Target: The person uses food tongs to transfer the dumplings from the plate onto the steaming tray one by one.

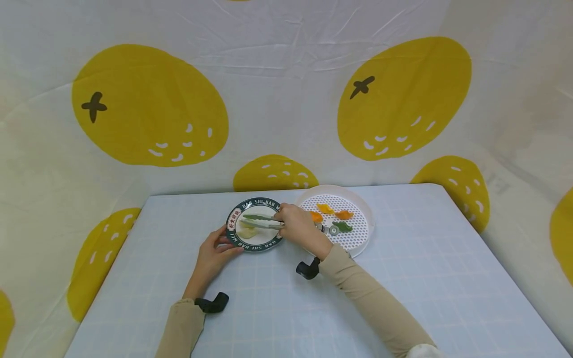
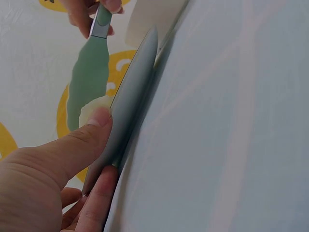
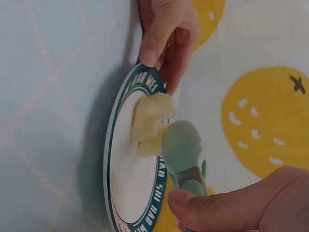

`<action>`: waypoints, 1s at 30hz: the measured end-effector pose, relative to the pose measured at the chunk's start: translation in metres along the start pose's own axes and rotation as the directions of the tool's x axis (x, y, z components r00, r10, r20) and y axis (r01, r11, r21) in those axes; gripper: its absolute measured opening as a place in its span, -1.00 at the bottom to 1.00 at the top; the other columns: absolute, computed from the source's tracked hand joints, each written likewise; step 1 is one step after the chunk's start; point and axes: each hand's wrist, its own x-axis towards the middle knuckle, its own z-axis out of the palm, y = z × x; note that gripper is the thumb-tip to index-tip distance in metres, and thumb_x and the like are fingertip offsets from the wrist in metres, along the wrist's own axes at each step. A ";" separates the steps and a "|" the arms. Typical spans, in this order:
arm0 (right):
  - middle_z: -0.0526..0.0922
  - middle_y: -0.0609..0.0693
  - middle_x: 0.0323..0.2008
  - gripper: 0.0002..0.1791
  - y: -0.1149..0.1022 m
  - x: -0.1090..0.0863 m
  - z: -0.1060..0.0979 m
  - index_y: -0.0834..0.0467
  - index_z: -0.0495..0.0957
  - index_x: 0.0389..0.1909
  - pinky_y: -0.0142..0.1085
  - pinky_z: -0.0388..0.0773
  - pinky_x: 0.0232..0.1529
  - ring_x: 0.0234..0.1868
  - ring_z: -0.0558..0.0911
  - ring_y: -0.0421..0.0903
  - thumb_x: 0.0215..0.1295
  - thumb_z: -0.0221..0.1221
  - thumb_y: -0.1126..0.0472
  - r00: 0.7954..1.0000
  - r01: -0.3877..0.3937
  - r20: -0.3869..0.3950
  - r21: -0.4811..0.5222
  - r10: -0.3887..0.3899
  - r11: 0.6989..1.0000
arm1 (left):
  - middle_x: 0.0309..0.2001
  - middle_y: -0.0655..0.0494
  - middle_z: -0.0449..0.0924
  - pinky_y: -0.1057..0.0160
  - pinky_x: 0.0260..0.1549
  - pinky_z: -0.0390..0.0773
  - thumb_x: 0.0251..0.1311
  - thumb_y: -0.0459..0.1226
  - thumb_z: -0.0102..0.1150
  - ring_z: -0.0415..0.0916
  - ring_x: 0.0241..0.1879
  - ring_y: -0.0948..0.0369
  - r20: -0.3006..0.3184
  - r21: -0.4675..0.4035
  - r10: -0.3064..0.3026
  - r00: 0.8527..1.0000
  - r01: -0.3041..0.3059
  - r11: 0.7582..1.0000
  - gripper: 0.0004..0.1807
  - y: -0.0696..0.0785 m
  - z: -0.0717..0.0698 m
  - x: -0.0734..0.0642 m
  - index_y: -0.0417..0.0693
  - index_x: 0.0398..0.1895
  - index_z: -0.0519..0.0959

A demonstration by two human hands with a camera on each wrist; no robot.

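A white plate with a green lettered rim (image 1: 258, 248) sits on the table, slightly tilted. My left hand (image 1: 214, 255) grips its near left edge, thumb over the rim and fingers beneath. In my right hand (image 1: 301, 226) is a pair of tongs with pale green tips (image 3: 181, 145), held over the plate. Two pale dumpling-like pieces (image 3: 148, 118) lie together at the left of the plate. One tong tip overlaps the smaller piece in the right wrist view, and I cannot tell whether the tongs pinch it.
Right of the plate stands a round white tray with a perforated base (image 1: 369, 219), partly behind my right hand. On it lie a yellow piece (image 1: 325, 208), two orange pieces (image 1: 344, 215) and a green piece (image 1: 342, 226). A fruit-patterned cloth (image 1: 286, 99) hangs behind the table.
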 end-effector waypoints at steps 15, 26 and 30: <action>0.57 -0.05 -0.34 -0.72 0.001 -0.002 0.007 0.10 0.78 -0.16 -0.37 0.43 -0.57 -0.41 0.46 -0.11 0.05 0.43 0.35 0.997 0.014 -0.071 0.002 -0.014 1.000 | 0.07 -0.13 0.42 0.39 -0.04 0.65 -0.06 -0.31 0.57 0.59 -0.02 0.03 -0.001 -0.009 0.007 1.000 -0.007 1.000 -0.01 0.001 -0.001 0.000 -0.13 0.48 0.25; 0.58 -0.05 -0.33 -0.71 0.001 -0.005 0.004 0.10 0.79 -0.17 -0.37 0.45 -0.55 -0.40 0.46 -0.10 0.04 0.42 0.37 0.994 0.035 -0.106 -0.004 -0.035 0.999 | 0.08 -0.15 0.41 0.39 -0.05 0.65 -0.03 -0.30 0.56 0.60 0.00 -0.01 0.010 0.008 0.004 1.000 -0.004 1.000 -0.01 0.003 -0.001 -0.001 -0.14 0.49 0.21; 0.61 -0.04 -0.31 -0.68 0.001 -0.009 -0.003 0.10 0.78 -0.15 -0.35 0.46 -0.55 -0.39 0.49 -0.09 0.05 0.37 0.43 0.989 0.049 -0.141 -0.013 -0.050 0.999 | 0.06 -0.17 0.42 0.39 -0.07 0.66 -0.03 -0.32 0.55 0.62 -0.03 0.02 0.004 0.009 0.021 1.000 -0.021 1.000 -0.03 0.001 -0.001 -0.001 -0.17 0.48 0.23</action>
